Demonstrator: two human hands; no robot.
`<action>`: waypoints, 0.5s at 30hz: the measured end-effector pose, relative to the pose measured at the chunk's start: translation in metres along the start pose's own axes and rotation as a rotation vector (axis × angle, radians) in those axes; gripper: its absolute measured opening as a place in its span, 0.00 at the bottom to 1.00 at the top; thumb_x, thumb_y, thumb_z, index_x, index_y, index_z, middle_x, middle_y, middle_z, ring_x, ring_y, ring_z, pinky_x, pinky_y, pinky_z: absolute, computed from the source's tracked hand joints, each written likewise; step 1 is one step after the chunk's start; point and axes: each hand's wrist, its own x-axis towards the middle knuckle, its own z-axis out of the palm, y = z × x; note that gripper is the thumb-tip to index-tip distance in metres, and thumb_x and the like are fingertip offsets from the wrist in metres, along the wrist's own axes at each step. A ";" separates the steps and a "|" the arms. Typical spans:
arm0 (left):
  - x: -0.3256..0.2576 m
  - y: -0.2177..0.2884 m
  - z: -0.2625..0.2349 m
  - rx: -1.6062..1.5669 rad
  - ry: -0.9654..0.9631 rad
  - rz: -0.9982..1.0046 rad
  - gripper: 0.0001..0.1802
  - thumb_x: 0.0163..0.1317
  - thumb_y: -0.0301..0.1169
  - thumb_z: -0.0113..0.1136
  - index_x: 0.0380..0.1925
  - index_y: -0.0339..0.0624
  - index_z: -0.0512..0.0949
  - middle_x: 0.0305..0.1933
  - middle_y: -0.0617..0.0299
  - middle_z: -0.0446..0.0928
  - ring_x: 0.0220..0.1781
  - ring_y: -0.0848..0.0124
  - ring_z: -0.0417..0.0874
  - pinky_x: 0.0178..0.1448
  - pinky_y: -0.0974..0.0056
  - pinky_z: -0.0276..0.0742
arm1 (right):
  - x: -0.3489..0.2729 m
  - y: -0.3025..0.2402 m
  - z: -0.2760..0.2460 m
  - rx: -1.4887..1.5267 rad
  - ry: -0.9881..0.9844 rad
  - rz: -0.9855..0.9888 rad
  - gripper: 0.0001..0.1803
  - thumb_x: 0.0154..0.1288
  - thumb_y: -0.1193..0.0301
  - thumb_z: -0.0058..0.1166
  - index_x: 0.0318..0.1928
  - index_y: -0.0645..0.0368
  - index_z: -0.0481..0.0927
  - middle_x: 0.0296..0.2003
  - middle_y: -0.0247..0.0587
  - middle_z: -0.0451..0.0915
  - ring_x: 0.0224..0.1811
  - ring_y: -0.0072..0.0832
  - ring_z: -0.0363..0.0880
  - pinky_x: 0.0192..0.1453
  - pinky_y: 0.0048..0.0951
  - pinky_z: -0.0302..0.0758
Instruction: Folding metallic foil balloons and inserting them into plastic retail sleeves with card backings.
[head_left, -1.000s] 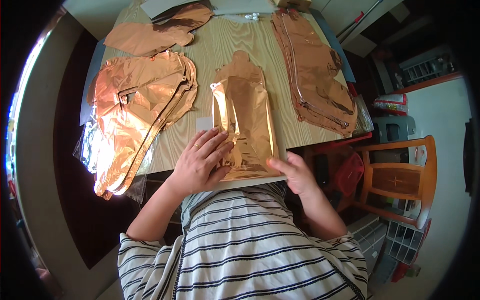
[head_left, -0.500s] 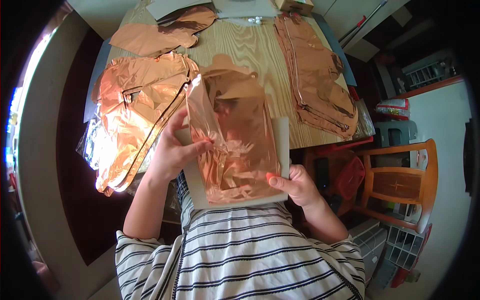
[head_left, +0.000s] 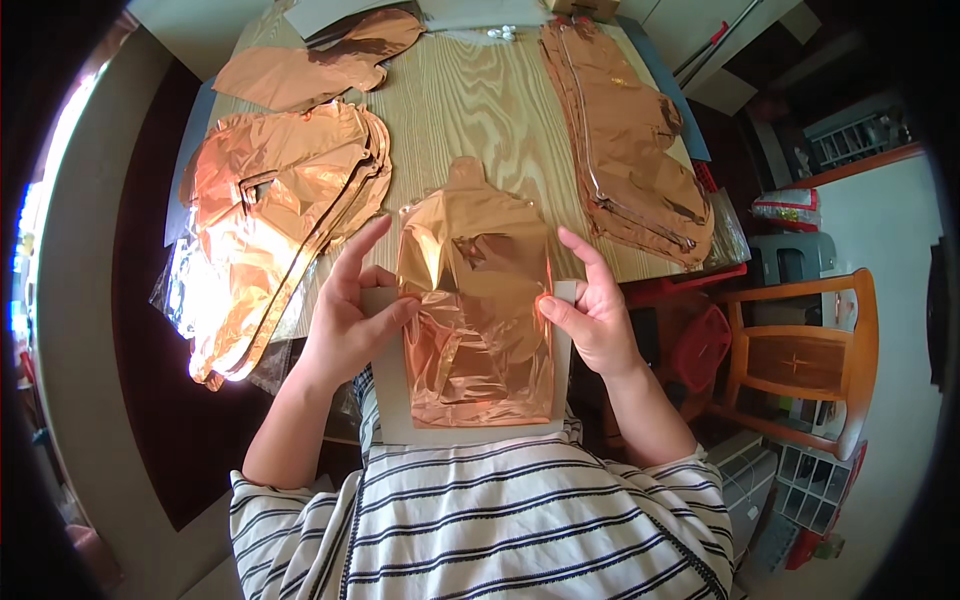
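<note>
A rose-gold foil balloon (head_left: 480,330), flat and folded, lies over a pale card board (head_left: 394,405) in front of my body. A short tab (head_left: 466,173) sticks up at its far end. My left hand (head_left: 355,310) grips the left edge, thumb on the foil and index finger stretched forward. At the right edge my right hand (head_left: 590,310) holds it the same way, its thumb pressing on the foil. The other fingers are partly hidden behind the board. The foil is wrinkled near its lower half.
Several flat foil balloons (head_left: 280,190) hang over the table's left edge. Another stack (head_left: 630,140) lies at the right of the wooden table (head_left: 490,100). One more foil sheet (head_left: 320,65) is at the far left. A wooden chair (head_left: 795,365) stands to the right.
The foil and board have straightened and lie more squarely before me. My right hand has moved up along the right edge. Both index fingers now stretch forward; the foil's left fold lies flatter.
</note>
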 end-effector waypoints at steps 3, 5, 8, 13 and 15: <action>0.000 0.000 0.000 0.051 -0.010 0.015 0.40 0.63 0.19 0.67 0.74 0.40 0.62 0.35 0.66 0.79 0.39 0.80 0.80 0.44 0.74 0.75 | -0.006 -0.002 -0.004 -0.054 -0.025 -0.045 0.33 0.73 0.79 0.56 0.75 0.57 0.61 0.36 0.31 0.83 0.36 0.13 0.77 0.44 0.18 0.73; -0.002 0.007 -0.002 0.094 -0.047 -0.004 0.34 0.64 0.18 0.66 0.70 0.38 0.69 0.36 0.65 0.80 0.40 0.80 0.81 0.45 0.73 0.75 | -0.007 -0.006 -0.003 -0.157 -0.016 -0.082 0.28 0.74 0.79 0.56 0.72 0.58 0.68 0.35 0.30 0.83 0.36 0.11 0.76 0.43 0.17 0.72; -0.003 0.010 0.000 0.199 -0.053 0.083 0.20 0.64 0.18 0.65 0.57 0.35 0.80 0.38 0.65 0.83 0.40 0.80 0.82 0.46 0.73 0.77 | -0.007 -0.019 0.002 -0.392 0.019 -0.144 0.20 0.74 0.77 0.57 0.64 0.61 0.77 0.34 0.28 0.83 0.34 0.10 0.74 0.41 0.15 0.70; -0.014 0.037 -0.001 0.229 -0.059 -0.004 0.11 0.64 0.20 0.68 0.47 0.34 0.85 0.37 0.64 0.84 0.40 0.80 0.83 0.47 0.74 0.78 | -0.016 -0.053 -0.001 -0.564 -0.064 0.006 0.14 0.73 0.76 0.58 0.56 0.64 0.81 0.30 0.26 0.83 0.29 0.13 0.73 0.35 0.20 0.72; -0.019 0.054 0.001 0.250 -0.060 -0.112 0.09 0.64 0.21 0.68 0.44 0.34 0.85 0.36 0.64 0.85 0.40 0.80 0.84 0.47 0.74 0.79 | -0.019 -0.060 0.000 -0.489 -0.064 0.085 0.11 0.73 0.74 0.59 0.53 0.63 0.82 0.27 0.28 0.81 0.27 0.14 0.72 0.34 0.22 0.73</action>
